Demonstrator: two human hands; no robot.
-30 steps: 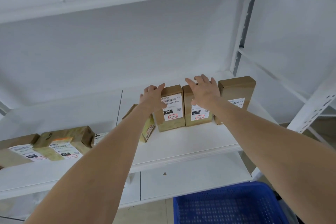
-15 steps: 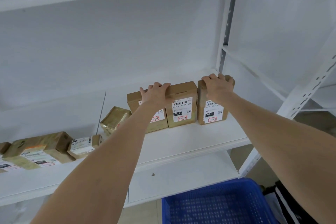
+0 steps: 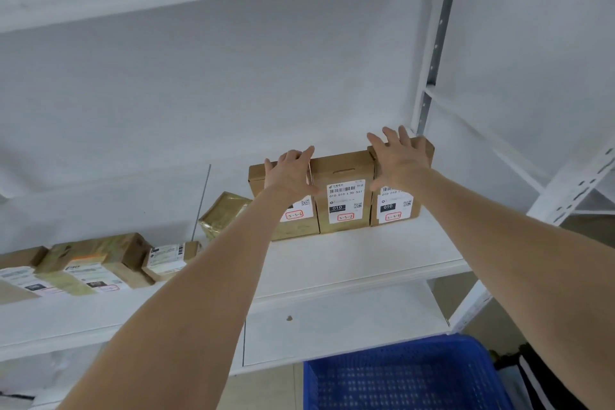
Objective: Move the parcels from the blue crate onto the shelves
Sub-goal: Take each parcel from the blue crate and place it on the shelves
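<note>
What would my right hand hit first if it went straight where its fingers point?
Probably the white back wall: the right hand has straight fingers reaching past the top of the rightmost box. Depth unclear.

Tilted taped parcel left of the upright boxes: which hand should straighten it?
Left. The left hand is at the leftmost upright box, right beside the tilted parcel; the right hand is at the far-right box.

The middle parcel label (image 3: 344,200) reads 010 010-L30 551 and 3-3-7; left parcel label (image 3: 297,213) 3-3-6; right parcel label (image 3: 395,207) 3-3-8.
</note>
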